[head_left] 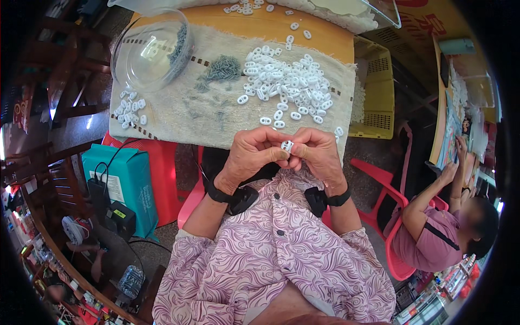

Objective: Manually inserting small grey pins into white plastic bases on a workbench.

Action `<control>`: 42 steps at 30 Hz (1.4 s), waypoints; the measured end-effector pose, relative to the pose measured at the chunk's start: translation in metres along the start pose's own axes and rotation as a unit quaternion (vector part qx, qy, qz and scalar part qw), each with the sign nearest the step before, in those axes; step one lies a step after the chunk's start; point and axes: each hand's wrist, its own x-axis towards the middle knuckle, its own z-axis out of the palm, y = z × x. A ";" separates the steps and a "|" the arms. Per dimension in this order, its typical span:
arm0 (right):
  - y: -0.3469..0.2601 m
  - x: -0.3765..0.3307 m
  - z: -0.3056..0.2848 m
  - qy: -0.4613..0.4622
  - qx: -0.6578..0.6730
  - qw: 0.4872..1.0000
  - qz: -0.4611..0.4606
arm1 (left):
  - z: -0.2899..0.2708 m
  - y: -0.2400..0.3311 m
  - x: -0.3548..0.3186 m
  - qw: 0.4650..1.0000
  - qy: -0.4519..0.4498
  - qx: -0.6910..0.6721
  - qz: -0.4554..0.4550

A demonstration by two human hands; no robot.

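Just off the table's near edge, my left hand (254, 153) and my right hand (318, 154) meet with fingertips pinched together. Between them is one white two-holed plastic cord lock (287, 145), its holes facing up. Both thumbs press at its sides; the fingers behind it are partly hidden. Beyond my hands lies a large heap of similar white cord locks (290, 81) on the beige cloth (168, 127). To its left sits a small pile of thin grey pieces that look like springs (223, 69), with a few scattered nearer me.
A clear round bowl (143, 65) holding more grey pieces stands at the back left. Near it is a smaller group of white pieces (130, 110). A yellow crate (378, 81) flanks the table's right side. A co-worker (433, 233) sits at another table on the right.
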 end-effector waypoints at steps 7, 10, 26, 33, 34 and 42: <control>-0.001 0.001 -0.003 0.002 0.002 0.999 0.033 | -0.002 -0.004 0.000 0.999 -0.003 0.032 0.009; -0.002 0.002 -0.002 -0.018 0.005 0.999 0.029 | -0.001 -0.004 0.000 1.000 -0.013 0.025 0.008; -0.006 -0.006 0.013 0.080 -0.104 0.991 -0.034 | 0.012 0.007 0.003 0.943 0.049 0.294 0.151; -0.011 -0.009 0.011 0.074 -0.103 0.992 -0.002 | 0.013 0.019 0.004 0.897 0.046 0.389 0.204; -0.011 -0.009 0.010 0.074 -0.102 0.992 -0.002 | 0.012 0.019 0.004 0.897 0.046 0.390 0.203; -0.013 -0.009 0.011 0.070 -0.086 0.994 0.021 | 0.008 0.008 0.001 0.951 0.029 0.288 0.112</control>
